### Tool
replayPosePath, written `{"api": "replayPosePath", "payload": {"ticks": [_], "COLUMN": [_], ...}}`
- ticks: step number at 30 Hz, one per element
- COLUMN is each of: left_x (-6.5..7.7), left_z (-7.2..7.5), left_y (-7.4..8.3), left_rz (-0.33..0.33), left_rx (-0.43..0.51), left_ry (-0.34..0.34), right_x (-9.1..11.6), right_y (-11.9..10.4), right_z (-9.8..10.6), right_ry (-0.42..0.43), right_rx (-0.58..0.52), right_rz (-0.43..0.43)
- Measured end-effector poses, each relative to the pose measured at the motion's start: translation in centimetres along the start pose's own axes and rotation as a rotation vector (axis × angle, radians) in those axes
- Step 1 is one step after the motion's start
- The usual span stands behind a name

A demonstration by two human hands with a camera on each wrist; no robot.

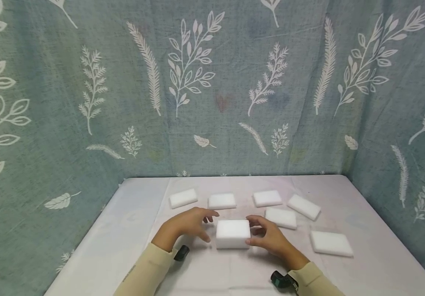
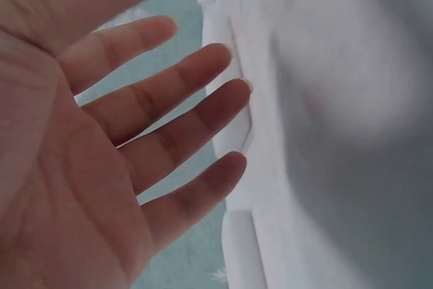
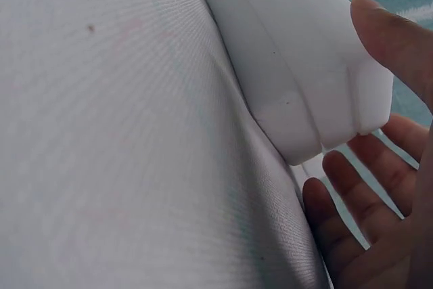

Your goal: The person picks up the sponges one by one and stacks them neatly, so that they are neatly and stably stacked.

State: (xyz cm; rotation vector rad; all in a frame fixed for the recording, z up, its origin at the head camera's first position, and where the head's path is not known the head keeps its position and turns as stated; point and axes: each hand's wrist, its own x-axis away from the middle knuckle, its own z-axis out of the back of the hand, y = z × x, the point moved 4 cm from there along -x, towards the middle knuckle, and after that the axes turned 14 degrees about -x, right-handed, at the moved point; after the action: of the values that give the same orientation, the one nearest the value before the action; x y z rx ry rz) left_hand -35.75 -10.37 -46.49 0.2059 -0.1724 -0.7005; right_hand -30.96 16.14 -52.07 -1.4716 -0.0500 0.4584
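Observation:
A short stack of white sponge blocks (image 1: 233,234) stands on the table in front of me, and seams between its layers show in the right wrist view. My right hand (image 1: 269,237) is at the right end of the stack, pinching the top sponge (image 3: 373,96) between thumb on the near side and fingers on the far side. Its lower fingers spread loosely beside the layers underneath. On the other side, my left hand (image 1: 192,225) hovers just left of the stack with fingers apart and nothing in them; its palm (image 2: 67,187) shows bare in the left wrist view.
Several loose white sponges lie flat around the stack: one far left (image 1: 183,198), one behind it (image 1: 222,201), one at the back (image 1: 267,198), and others to the right, including the nearest (image 1: 331,243). A patterned green curtain (image 1: 212,144) hangs behind the white-covered table (image 1: 131,230).

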Motion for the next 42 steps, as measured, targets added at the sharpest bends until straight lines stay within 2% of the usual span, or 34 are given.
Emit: {"api": "replayPosePath", "payload": {"ticks": [3,8,11,14,20,24,29,36,42], "left_x": [-0.7,-2.4,-3.3,-4.3,-5.7,-6.5,-7.3,-8.4,-8.2], "left_z": [0.6,0.9,0.9,0.9,0.7,0.3,-0.2,-0.9,-1.1], "left_y": [-1.2,-3.2,-4.0,-4.4,-4.5,-4.4,-4.8,-6.3,-6.3], "left_rz": [0.01,0.047,0.081,0.123,0.192,0.194,0.204,0.207,0.178], "left_rx": [0.001,0.028,0.043,0.019,-0.005,0.006,-0.022,-0.018,0.003], "left_ry": [0.03,0.124,0.175,0.21,0.208,0.192,0.16,0.156,0.176], "right_x": [0.0,0.1,0.1,0.1,0.2,0.1,0.1,0.6,0.6], "right_y": [0.0,0.1,0.1,0.0,-0.1,-0.2,-0.6,-3.2,-3.5], "right_z": [-0.1,-0.3,-0.5,-0.4,-0.3,-0.4,-0.7,-1.1,-1.2], "right_ry": [0.002,-0.004,-0.021,-0.028,-0.05,-0.065,-0.074,-0.088,-0.085], "right_rx": [-0.009,-0.032,-0.087,-0.134,-0.128,-0.104,-0.084,-0.129,-0.127], "right_rz": [0.006,-0.017,-0.026,-0.027,-0.014,0.011,-0.004,-0.012,-0.015]}}
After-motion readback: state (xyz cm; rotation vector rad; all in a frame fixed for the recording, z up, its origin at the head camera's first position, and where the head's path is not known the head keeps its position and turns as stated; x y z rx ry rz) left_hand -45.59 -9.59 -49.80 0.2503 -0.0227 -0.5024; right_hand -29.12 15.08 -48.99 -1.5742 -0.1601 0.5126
